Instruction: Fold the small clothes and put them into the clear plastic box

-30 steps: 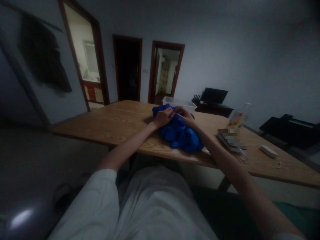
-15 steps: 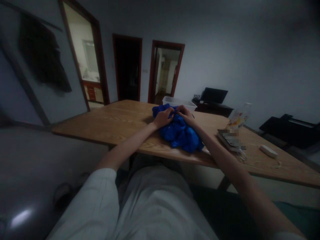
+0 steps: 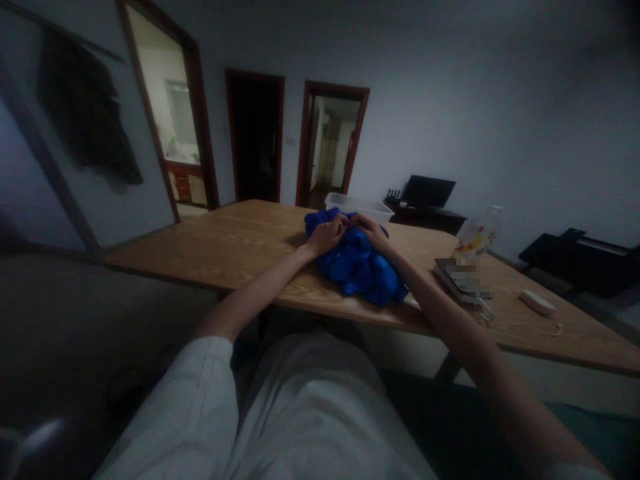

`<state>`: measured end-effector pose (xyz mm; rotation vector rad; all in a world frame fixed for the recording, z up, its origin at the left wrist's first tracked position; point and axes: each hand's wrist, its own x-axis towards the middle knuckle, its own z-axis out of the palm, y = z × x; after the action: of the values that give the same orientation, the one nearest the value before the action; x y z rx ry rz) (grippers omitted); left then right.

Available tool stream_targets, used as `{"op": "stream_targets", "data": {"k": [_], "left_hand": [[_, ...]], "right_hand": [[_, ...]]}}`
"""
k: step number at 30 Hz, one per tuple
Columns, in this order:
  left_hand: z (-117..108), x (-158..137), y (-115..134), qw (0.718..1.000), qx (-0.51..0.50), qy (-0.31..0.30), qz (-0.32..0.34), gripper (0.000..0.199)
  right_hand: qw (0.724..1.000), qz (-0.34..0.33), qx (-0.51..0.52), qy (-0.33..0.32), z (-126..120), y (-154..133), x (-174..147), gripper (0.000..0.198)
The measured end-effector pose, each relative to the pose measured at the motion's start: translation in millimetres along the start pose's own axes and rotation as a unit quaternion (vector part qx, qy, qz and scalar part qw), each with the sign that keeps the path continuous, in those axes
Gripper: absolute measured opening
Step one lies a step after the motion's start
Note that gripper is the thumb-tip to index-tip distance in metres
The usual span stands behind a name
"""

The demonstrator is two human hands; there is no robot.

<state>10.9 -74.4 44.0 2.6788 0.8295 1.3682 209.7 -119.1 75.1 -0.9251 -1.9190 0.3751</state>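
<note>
A crumpled piece of bright blue cloth, perhaps a garment, lies bunched on the wooden table in front of me. My left hand is on its upper left part, with the fingers bent and pinching the fabric. From the right, my right hand pinches the same cloth, its fingertips close against those of the left. What exactly lies between the fingertips is too small and dark to make out.
Behind the cloth stands a white translucent bin. On the right are a clear bottle with a floral pattern, a blurred flat book-like object and a white oblong device with a cord. The table's near edge runs just before my body.
My right fingertips have shifted slightly left, closer to my left hand. The cloth has stayed nearly in place, with small changes in its folds.
</note>
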Motion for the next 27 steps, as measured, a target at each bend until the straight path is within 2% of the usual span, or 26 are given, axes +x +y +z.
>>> {"op": "stream_targets", "data": {"k": [6, 13, 21, 27], "left_hand": [[-2.1, -0.6, 2.3, 1.000, -0.004, 0.003, 0.007, 0.042], [-0.2, -0.4, 0.3, 1.000, 0.017, -0.003, 0.013, 0.039], [1.5, -0.2, -2.0, 0.999, 0.031, 0.011, 0.018, 0.031], [-2.8, -0.9, 0.8, 0.999, 0.028, 0.023, 0.035, 0.026]], "right_hand": [[1.000, 0.003, -0.010, 0.011, 0.0, -1.3, 0.5, 0.025], [1.000, 0.016, -0.015, 0.020, -0.7, 0.8, 0.1, 0.020], [0.999, 0.009, -0.014, 0.038, 2.4, -0.2, -1.2, 0.040], [1.000, 0.003, -0.019, 0.014, 1.4, 1.2, 0.3, 0.046]]}}
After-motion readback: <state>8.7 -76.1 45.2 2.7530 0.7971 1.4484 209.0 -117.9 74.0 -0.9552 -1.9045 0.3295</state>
